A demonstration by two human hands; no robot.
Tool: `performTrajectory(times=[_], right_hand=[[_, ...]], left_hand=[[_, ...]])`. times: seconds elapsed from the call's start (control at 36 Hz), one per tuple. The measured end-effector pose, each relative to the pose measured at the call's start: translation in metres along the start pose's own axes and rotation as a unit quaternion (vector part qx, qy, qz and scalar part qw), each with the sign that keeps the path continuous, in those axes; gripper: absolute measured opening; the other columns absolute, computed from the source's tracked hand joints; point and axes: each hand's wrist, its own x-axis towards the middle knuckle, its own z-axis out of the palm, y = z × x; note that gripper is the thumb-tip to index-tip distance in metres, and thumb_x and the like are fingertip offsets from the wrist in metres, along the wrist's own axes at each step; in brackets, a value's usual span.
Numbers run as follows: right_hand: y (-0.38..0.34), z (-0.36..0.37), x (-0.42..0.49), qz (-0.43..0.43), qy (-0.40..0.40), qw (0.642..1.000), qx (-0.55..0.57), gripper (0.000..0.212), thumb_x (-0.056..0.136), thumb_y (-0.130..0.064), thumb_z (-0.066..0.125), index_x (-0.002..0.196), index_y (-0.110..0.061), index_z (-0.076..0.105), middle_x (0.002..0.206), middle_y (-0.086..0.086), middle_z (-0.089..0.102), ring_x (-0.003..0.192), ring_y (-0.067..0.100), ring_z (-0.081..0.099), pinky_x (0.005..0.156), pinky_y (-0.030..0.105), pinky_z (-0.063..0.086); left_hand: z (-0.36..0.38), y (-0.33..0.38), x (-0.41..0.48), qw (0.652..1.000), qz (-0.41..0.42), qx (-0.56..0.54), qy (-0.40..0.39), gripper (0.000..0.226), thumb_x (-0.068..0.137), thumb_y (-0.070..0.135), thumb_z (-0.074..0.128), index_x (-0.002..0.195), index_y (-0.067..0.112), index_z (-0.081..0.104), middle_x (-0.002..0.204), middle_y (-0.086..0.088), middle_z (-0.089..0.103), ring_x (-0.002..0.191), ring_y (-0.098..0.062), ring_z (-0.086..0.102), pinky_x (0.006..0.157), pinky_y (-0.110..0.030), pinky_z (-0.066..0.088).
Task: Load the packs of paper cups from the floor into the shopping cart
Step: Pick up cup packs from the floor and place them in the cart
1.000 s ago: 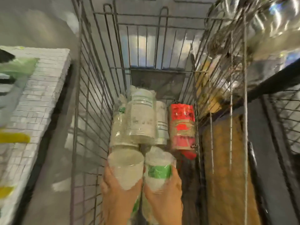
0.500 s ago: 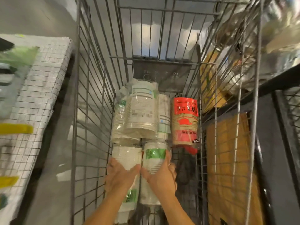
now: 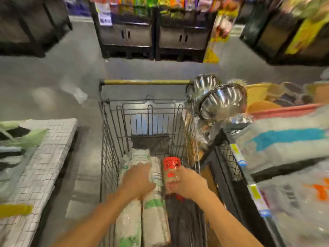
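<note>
The red pack of paper cups (image 3: 171, 164) is gripped by the right hand (image 3: 187, 182). The white-and-green packs (image 3: 154, 220) are touched by the left hand (image 3: 138, 179), its grip too blurred to tell. All are contained in the shopping cart (image 3: 142, 82).

Grey polished floor (image 3: 53, 77), picture blurred. Far side: two black display stands (image 3: 124, 38) side by side, bright packets (image 3: 142, 2) along their tops. A scrap of clear plastic (image 3: 78, 94) lies on the floor, well short of them. Left: a stack of white checked cloth (image 3: 44, 166), a yellow strip (image 3: 14, 209) at its near edge. Right: shiny steel bowls (image 3: 223, 102) at the far corner of a black shelf (image 3: 229, 175); a grey rug with a blue stripe (image 3: 288, 138) on top; price labels (image 3: 238, 154) along the front edge.
</note>
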Motion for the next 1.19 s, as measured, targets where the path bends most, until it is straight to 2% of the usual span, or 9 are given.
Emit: performTrajectory(times=[0.11, 0.22, 0.42, 0.58, 0.81, 0.94, 1.06, 1.14, 1.19], right_hand=[[0.008, -0.08, -0.069, 0.012, 0.089, 0.995, -0.038, 0.067, 0.083, -0.065, 0.066, 0.132, -0.022, 0.049, 0.128, 0.004, 0.06, 0.121, 0.029, 0.059, 0.094, 0.046, 0.051], [0.023, -0.131, -0.149, 0.068, 0.182, 0.98, -0.028, 0.057, 0.09, -0.052, 0.065, 0.132, -0.017, 0.049, 0.125, 0.009, 0.06, 0.121, 0.032, 0.059, 0.094, 0.041, 0.051], [0.054, -0.138, -0.309, 0.239, 0.305, 0.922, 0.015, 0.06, 0.09, -0.055, 0.066, 0.14, -0.026, 0.052, 0.139, 0.002, 0.061, 0.128, 0.028, 0.058, 0.097, 0.038, 0.049], [0.071, -0.087, -0.445, 0.389, 0.305, 0.868, 0.051, 0.059, 0.091, -0.056, 0.063, 0.139, -0.025, 0.052, 0.138, 0.005, 0.059, 0.125, 0.029, 0.057, 0.094, 0.039, 0.049], [0.039, 0.002, -0.61, 0.513, 0.33, 0.784, 0.118, 0.055, 0.094, -0.049, 0.063, 0.144, -0.033, 0.048, 0.147, -0.007, 0.055, 0.133, 0.023, 0.054, 0.095, 0.033, 0.045], [0.008, 0.086, -0.706, 0.591, 0.332, 0.719, 0.154, 0.054, 0.095, -0.048, 0.062, 0.143, -0.026, 0.048, 0.14, 0.004, 0.057, 0.126, 0.029, 0.055, 0.087, 0.038, 0.044], [-0.028, 0.167, -0.786, 0.652, 0.342, 0.648, 0.193, 0.046, 0.091, -0.053, 0.064, 0.123, -0.021, 0.054, 0.128, 0.008, 0.06, 0.115, 0.033, 0.06, 0.081, 0.04, 0.049], [-0.063, 0.231, -0.845, 0.69, 0.337, 0.605, 0.21, 0.061, 0.091, -0.06, 0.063, 0.135, -0.019, 0.053, 0.131, 0.007, 0.061, 0.117, 0.033, 0.06, 0.089, 0.047, 0.055], [-0.089, 0.276, -0.884, 0.719, 0.334, 0.569, 0.216, 0.06, 0.093, -0.057, 0.061, 0.14, -0.021, 0.05, 0.129, 0.005, 0.061, 0.116, 0.032, 0.061, 0.086, 0.046, 0.054]], left_hand=[[-0.064, 0.063, -0.031, 0.985, 0.114, 0.119, 0.052, 0.07, 0.088, 0.049, 0.064, 0.148, 0.022, 0.04, 0.141, -0.007, 0.048, 0.13, -0.032, 0.049, 0.102, -0.046, 0.046], [-0.112, 0.119, -0.069, 0.959, 0.228, 0.15, 0.083, 0.061, 0.091, 0.046, 0.062, 0.142, 0.019, 0.043, 0.134, -0.008, 0.05, 0.124, -0.032, 0.051, 0.1, -0.049, 0.047], [-0.121, 0.208, -0.152, 0.875, 0.428, 0.199, 0.107, 0.066, 0.083, 0.051, 0.066, 0.141, 0.028, 0.047, 0.141, -0.004, 0.054, 0.131, -0.031, 0.052, 0.104, -0.044, 0.046], [-0.07, 0.259, -0.244, 0.801, 0.556, 0.218, 0.047, 0.065, 0.085, 0.05, 0.067, 0.143, 0.028, 0.046, 0.143, -0.003, 0.052, 0.131, -0.027, 0.051, 0.107, -0.044, 0.044], [-0.002, 0.278, -0.39, 0.691, 0.681, 0.242, -0.009, 0.06, 0.09, 0.048, 0.065, 0.143, 0.028, 0.047, 0.145, 0.0, 0.05, 0.13, -0.024, 0.05, 0.106, -0.04, 0.044], [0.055, 0.274, -0.496, 0.594, 0.756, 0.273, -0.045, 0.06, 0.091, 0.045, 0.064, 0.145, 0.027, 0.046, 0.15, 0.001, 0.049, 0.136, -0.024, 0.048, 0.108, -0.036, 0.043], [0.115, 0.249, -0.602, 0.506, 0.802, 0.309, -0.072, 0.062, 0.092, 0.046, 0.064, 0.147, 0.024, 0.044, 0.148, -0.002, 0.05, 0.133, -0.025, 0.05, 0.107, -0.035, 0.042], [0.16, 0.217, -0.682, 0.433, 0.835, 0.324, -0.101, 0.057, 0.087, 0.052, 0.065, 0.135, 0.023, 0.054, 0.133, -0.002, 0.058, 0.122, -0.026, 0.057, 0.1, -0.04, 0.047], [0.195, 0.195, -0.733, 0.384, 0.856, 0.33, -0.106, 0.062, 0.079, 0.06, 0.065, 0.129, 0.024, 0.058, 0.126, 0.001, 0.063, 0.115, -0.025, 0.061, 0.095, -0.042, 0.052]])
